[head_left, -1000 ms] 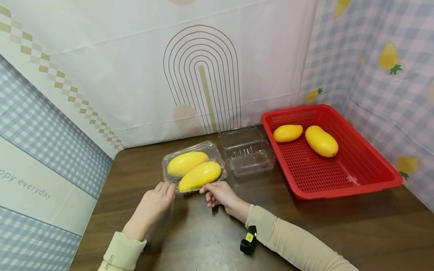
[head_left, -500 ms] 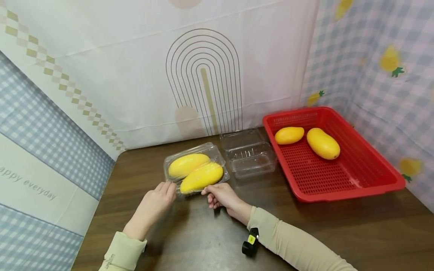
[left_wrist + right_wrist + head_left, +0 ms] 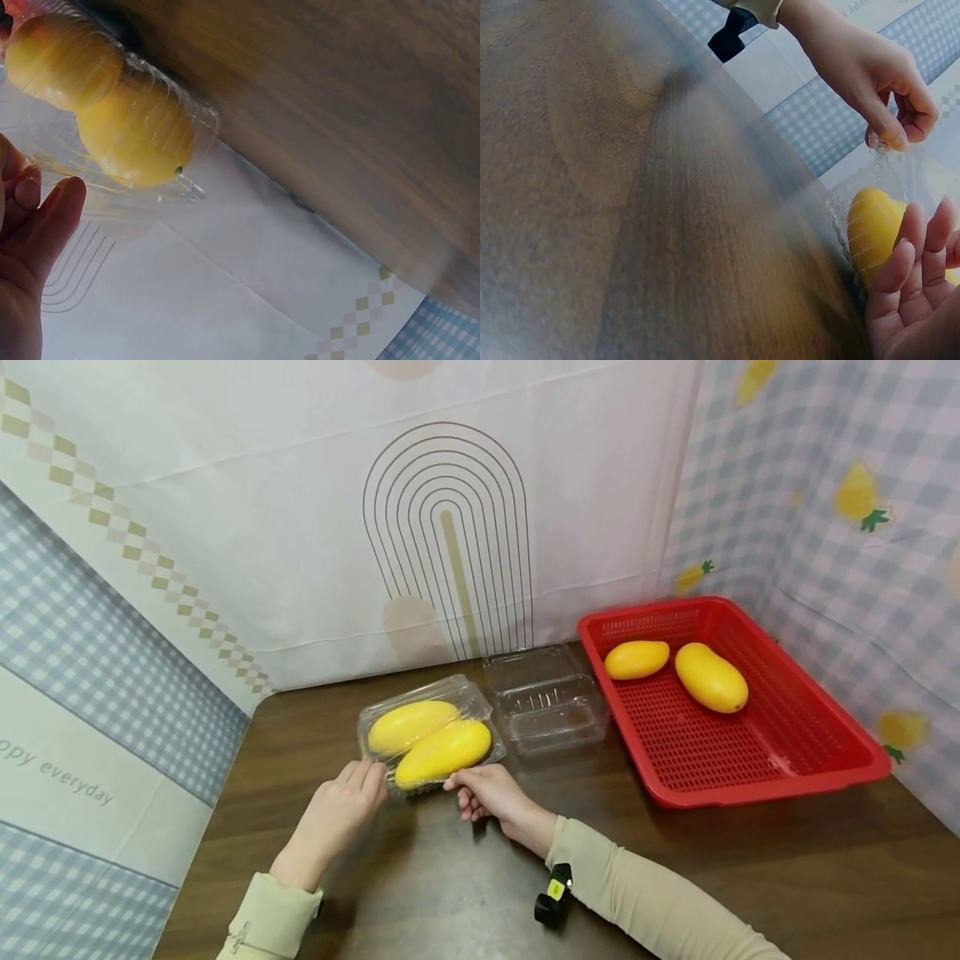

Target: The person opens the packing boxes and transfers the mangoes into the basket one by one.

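Two yellow mangoes (image 3: 444,755) lie side by side in a clear plastic clamshell box (image 3: 474,695), its see-through lid over them. My left hand (image 3: 347,800) pinches the box's near-left corner between thumb and fingers; the right wrist view shows that grip on the plastic too. At the near edge, further right, my right hand (image 3: 491,793) pinches the rim between thumb and index finger, with its other fingers curled below. The left wrist view shows the mangoes (image 3: 135,127) through the ribbed plastic. Whether the lid's edge is fastened cannot be made out.
A second clear clamshell (image 3: 555,718), its lid folded back, stands just right of the first. Beside it, a red basket (image 3: 810,693) holds two more mangoes (image 3: 711,678). Patterned cloth (image 3: 300,527) hangs behind the brown table (image 3: 442,893).
Both hands keep their grip on the box's near edge, almost unmoved. Glare on the lid has shifted slightly over the mangoes; the view has moved a little.
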Tool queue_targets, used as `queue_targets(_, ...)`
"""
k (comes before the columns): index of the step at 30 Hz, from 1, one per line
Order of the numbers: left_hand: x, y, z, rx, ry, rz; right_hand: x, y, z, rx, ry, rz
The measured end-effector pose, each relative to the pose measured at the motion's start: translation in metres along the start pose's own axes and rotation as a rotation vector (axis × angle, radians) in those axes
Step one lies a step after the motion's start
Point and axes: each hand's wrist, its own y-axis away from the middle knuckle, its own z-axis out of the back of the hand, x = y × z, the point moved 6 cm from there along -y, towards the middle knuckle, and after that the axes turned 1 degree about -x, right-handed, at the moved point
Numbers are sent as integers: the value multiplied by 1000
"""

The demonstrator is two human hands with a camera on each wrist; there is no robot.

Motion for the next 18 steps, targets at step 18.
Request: queue_targets(18, -4, 6, 0, -36, -25, -69, 3, 2, 0, -51, -8, -5)
